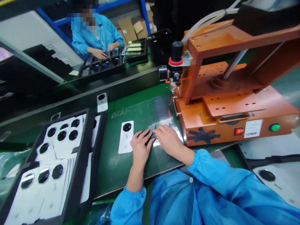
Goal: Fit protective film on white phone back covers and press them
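Observation:
My left hand (142, 145) and my right hand (170, 140) meet over the green work mat, fingertips close together. Between them shows a small, thin greyish piece, mostly covered by the fingers; its kind cannot be made out. The left fingers are bent, with the thumb brought in toward the piece. My right fingers are pressed together and point left. Just left of my left hand lies a white phone back cover (126, 142) with a black camera ring at its top. A clear plastic sheet (161, 107) lies on the mat beyond and under my hands.
An orange press machine (217, 131) stands at the right. Black trays (87, 134) of white phone back covers fill the left, with another cover (102, 102) by the ledge. More covers (276, 178) lie at lower right. A co-worker (100, 34) in blue handles parts across the ledge.

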Tool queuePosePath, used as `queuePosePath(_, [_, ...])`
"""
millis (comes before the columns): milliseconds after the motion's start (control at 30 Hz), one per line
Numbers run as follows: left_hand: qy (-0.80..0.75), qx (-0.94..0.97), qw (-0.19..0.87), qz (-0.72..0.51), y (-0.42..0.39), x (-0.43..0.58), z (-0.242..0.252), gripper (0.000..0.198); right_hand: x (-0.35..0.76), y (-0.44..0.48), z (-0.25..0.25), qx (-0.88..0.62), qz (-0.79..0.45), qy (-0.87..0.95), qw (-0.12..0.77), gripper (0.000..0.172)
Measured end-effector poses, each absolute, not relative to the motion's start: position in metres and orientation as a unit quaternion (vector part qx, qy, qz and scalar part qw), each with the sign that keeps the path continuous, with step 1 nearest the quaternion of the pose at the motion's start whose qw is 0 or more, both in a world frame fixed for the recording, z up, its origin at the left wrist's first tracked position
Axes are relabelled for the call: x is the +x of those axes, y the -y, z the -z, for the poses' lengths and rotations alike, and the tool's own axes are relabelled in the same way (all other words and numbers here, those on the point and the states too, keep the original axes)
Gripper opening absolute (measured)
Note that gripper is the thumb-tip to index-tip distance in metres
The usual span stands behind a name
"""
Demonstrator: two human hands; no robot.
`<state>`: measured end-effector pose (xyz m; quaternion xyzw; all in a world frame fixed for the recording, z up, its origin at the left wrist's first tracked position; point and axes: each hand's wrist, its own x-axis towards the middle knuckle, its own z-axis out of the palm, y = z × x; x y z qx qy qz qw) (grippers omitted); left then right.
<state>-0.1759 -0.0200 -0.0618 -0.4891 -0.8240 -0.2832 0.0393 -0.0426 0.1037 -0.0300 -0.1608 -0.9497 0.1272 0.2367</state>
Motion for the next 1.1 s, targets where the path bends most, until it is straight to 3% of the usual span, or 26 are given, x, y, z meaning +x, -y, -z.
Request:
queuePosePath(233, [0.823, -0.486, 0.042, 0.293, 0.023, -0.171, 0.06, 0.02, -0.041, -0.108, 0.032, -0.109, -0.079, 0.963, 0.234, 0.02])
queuePosePath(567, [0.827, -0.513, 0.037, 0.226, 0.025, -0.165, 0.051, 0.032, -0.038, -0.103, 0.032, -0.126, -0.048, 0.966, 0.221, 0.016])
queuePosePath(767, [0.837, -0.529, 0.035, 0.135, 0.026, -0.153, 0.044, 0.074, 0.02, -0.082, 0.017, -0.112, -0.113, 0.918, 0.363, 0.019])
queuePosePath(867, [0.844, -0.52, 0.029, 0.128, 0.021, -0.153, 0.043, 0.077, 0.048, -0.08, 0.023, -0.071, -0.194, 0.88, 0.427, 0.023])
queuePosePath(1033, [0.831, -0.536, -0.003, 0.146, 0.008, -0.17, 0.027, 0.085, 0.052, -0.086, 0.044, -0.037, -0.274, 0.857, 0.435, 0.02])
queuePosePath(1100, [0.832, -0.53, -0.001, 0.165, -0.002, -0.19, 0.017, 0.08, 0.05, -0.087, 0.049, -0.028, -0.279, 0.857, 0.432, 0.018])
